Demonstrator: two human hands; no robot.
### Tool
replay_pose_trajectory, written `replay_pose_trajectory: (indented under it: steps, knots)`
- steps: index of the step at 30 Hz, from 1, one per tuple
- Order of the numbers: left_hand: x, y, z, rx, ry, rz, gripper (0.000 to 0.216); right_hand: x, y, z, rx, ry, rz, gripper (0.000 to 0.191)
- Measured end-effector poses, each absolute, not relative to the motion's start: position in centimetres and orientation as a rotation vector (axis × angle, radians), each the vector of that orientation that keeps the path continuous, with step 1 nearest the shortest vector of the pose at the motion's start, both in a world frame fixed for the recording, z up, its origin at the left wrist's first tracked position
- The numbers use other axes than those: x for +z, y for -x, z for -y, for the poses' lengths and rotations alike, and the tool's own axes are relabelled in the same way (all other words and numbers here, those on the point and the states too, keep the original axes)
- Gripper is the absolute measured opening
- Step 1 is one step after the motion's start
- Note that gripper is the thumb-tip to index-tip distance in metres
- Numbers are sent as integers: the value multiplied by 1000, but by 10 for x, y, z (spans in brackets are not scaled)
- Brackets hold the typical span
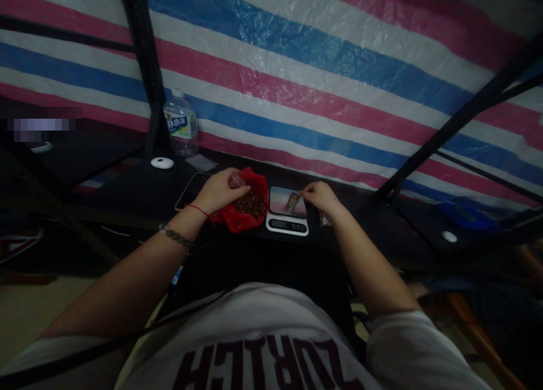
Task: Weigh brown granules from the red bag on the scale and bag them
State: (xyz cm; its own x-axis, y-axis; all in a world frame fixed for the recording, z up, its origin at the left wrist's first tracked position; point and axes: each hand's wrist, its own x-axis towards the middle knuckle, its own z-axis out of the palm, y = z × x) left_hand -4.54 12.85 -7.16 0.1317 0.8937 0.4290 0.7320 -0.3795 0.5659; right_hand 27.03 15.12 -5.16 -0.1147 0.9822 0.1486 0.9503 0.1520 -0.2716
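Your left hand (pixel 220 189) is gripping a small cup (pixel 236 180), fingers curled around it, just above the red bag (pixel 232 223) of brown bits (pixel 250 204). Your right hand (pixel 320 196) is pinching a small pouch (pixel 293 200) upright on the scale (pixel 287 225), likely so nothing is spilling.

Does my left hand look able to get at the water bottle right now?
Probably yes: the water bottle stands behind the left hand with nothing upright between them, but that hand holds a small cup.
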Motion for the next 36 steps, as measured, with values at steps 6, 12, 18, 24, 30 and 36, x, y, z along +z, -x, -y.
replay_pose_trajectory:
  steps: [6,12,18,24,30,36]
  knots:
    - [-72,46,-130,1102,-2185,-1593,54,-55,-266,-149,94,1878,2180,23]
    - [-73,47,-131,1100,-2188,-1596,54,-47,-264,-141,62,1830,2100,24]
    - [-73,46,-131,1122,-2178,-1596,54,-40,-220,-125,130,1502,2311,27]
    - [-74,47,-131,1145,-2160,-1621,53,-60,-147,-132,255,1138,2742,27]
    - [-75,48,-132,1162,-2146,-1605,50,-92,-112,-162,237,1105,2832,38]
    - [-73,47,-130,1158,-2127,-1608,50,-94,-106,-167,160,1259,2797,32]
